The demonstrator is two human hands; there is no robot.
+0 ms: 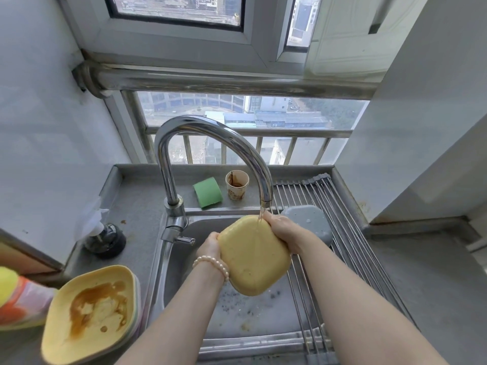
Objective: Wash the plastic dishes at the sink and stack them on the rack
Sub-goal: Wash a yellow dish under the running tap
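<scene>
Gripping a yellow plastic dish (253, 255) by opposite edges, the left hand (209, 246) and right hand (286, 233) hold it bottom-up over the steel sink (174, 270), fingers curled around the rim. Water from the curved chrome faucet (210, 143) runs onto its smooth, rounded-square back. A grey dish (309, 221) lies inverted on the rod-type steel rack (350, 243). On the left counter, a stacked yellow dish (89, 314) holds brown sauce residue (dried in streaks). Behind the sink stand a stained paper cup (236, 185) and a green sponge (207, 192).
</scene>
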